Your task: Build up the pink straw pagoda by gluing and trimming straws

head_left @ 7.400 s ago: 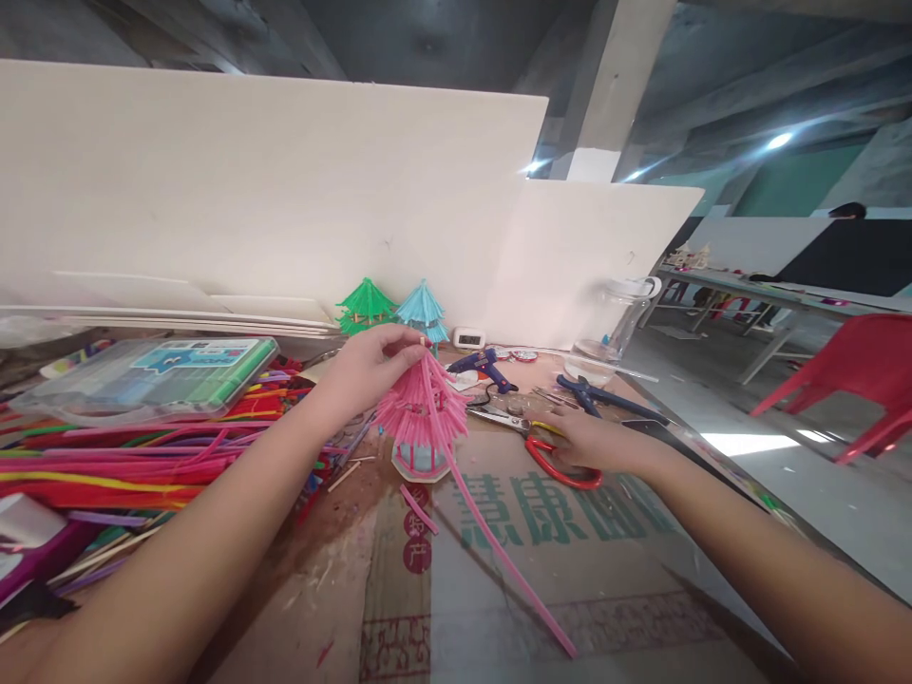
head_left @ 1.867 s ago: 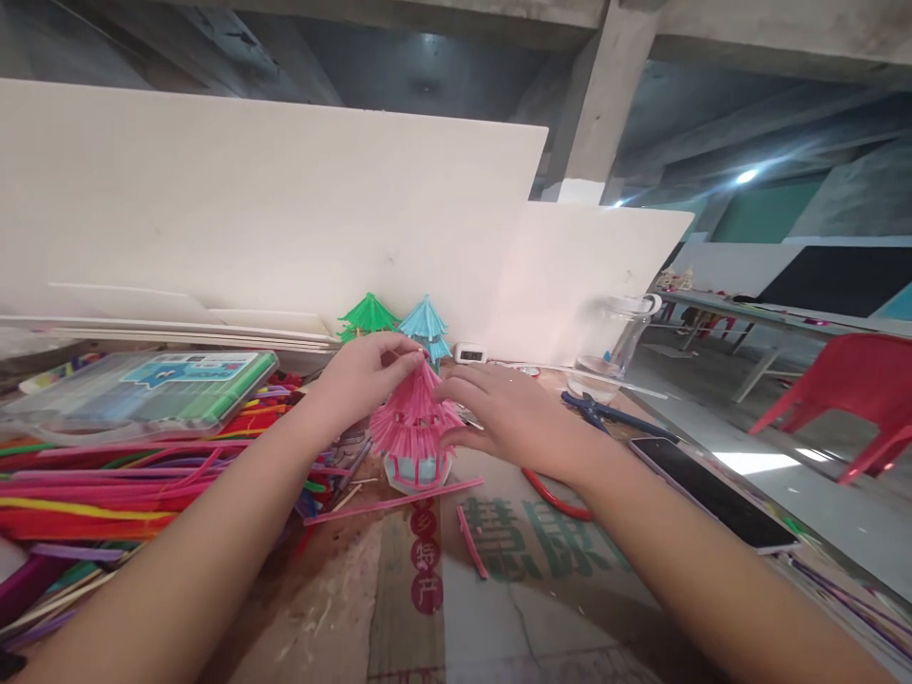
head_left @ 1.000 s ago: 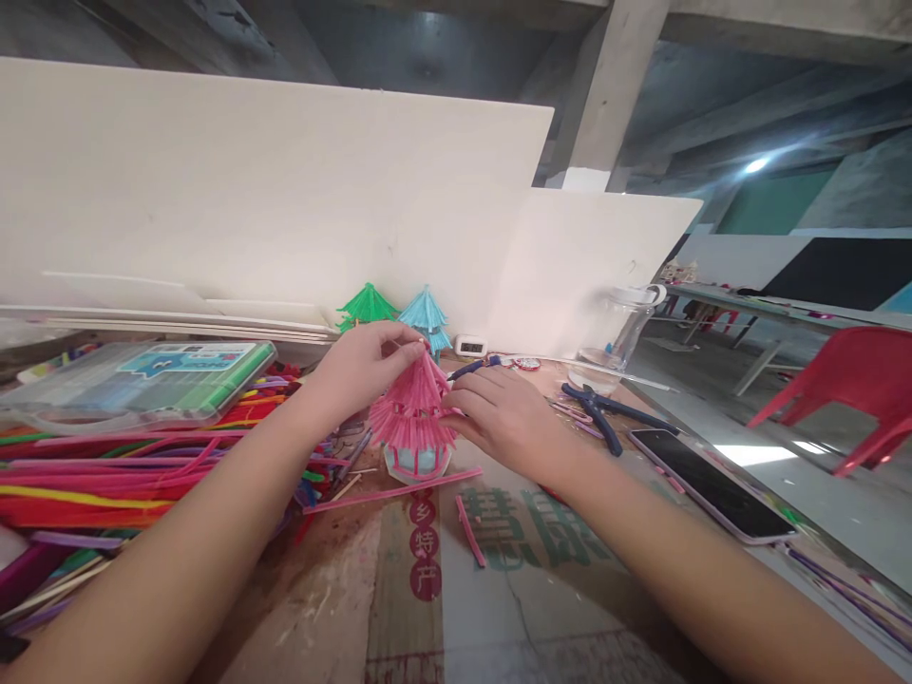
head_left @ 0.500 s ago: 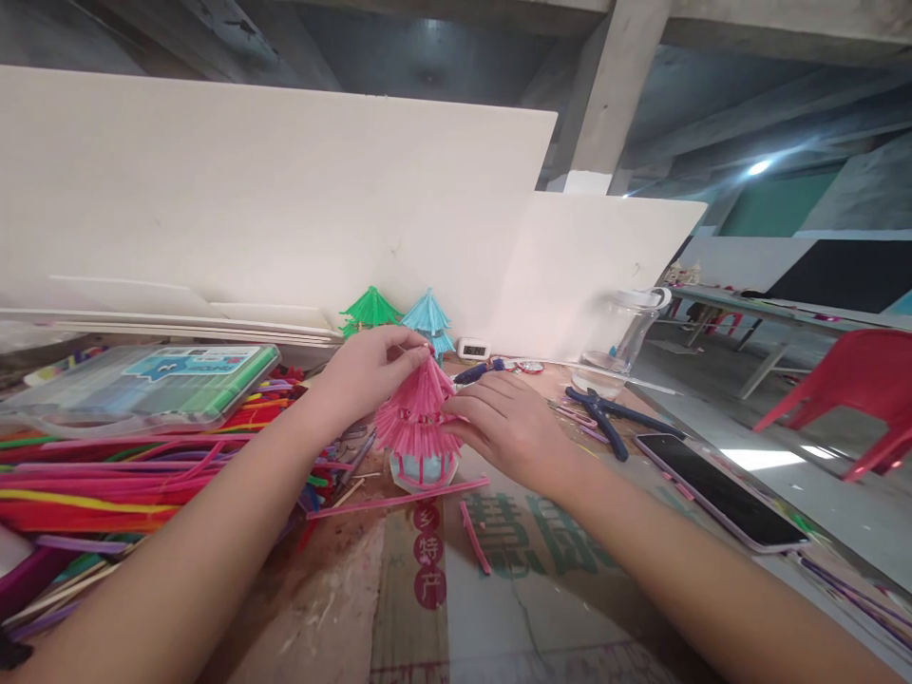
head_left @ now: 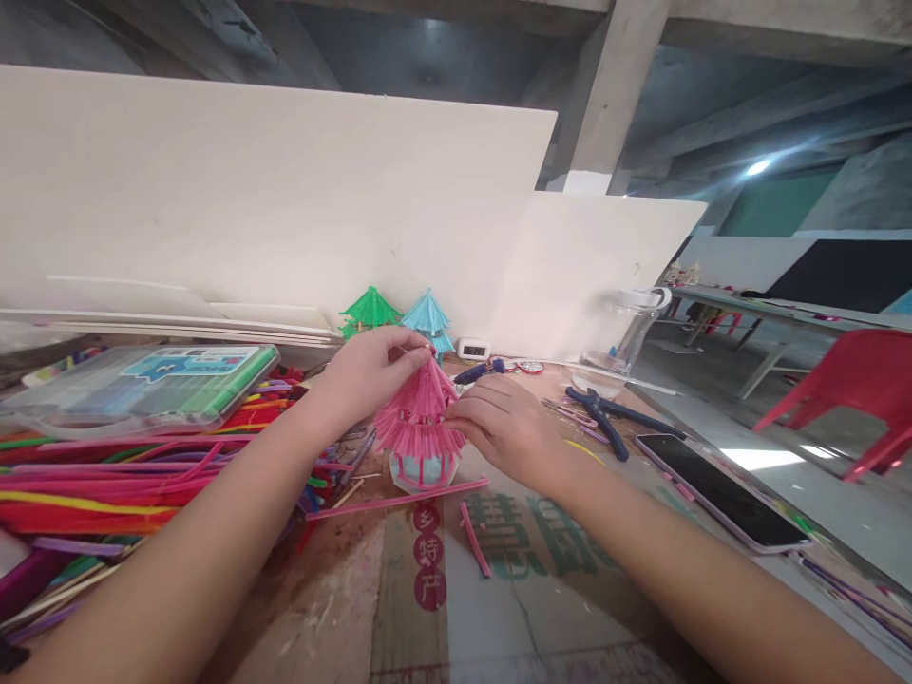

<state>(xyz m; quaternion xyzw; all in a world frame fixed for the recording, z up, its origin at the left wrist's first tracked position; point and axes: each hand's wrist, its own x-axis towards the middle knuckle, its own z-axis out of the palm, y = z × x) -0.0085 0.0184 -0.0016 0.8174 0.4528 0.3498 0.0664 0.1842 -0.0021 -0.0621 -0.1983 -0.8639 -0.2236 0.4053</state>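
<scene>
A small pink pagoda model [head_left: 419, 427], built of pink pipe cleaners over a pale blue base, stands on printed cardboard [head_left: 570, 589]. My left hand [head_left: 367, 366] pinches the tip of its roof from the left. My right hand [head_left: 503, 423] presses curled fingers against the roof's right side. Two cut pink pipe-cleaner pieces [head_left: 399, 499] lie on the cardboard just in front of the model.
Green [head_left: 369, 310] and blue [head_left: 428, 315] pagoda models stand by the white board behind. A heap of coloured pipe cleaners [head_left: 128, 465] and a clear plastic case [head_left: 142, 380] fill the left. Blue pliers [head_left: 602, 418], a phone [head_left: 719, 489], a jar [head_left: 627, 328] and a red chair [head_left: 847, 385] are right.
Earlier my right hand rested on red-handled scissors and a long pink strand hung off the roof; now the strand is cut and my right hand is on the roof. Little has moved in the last second.
</scene>
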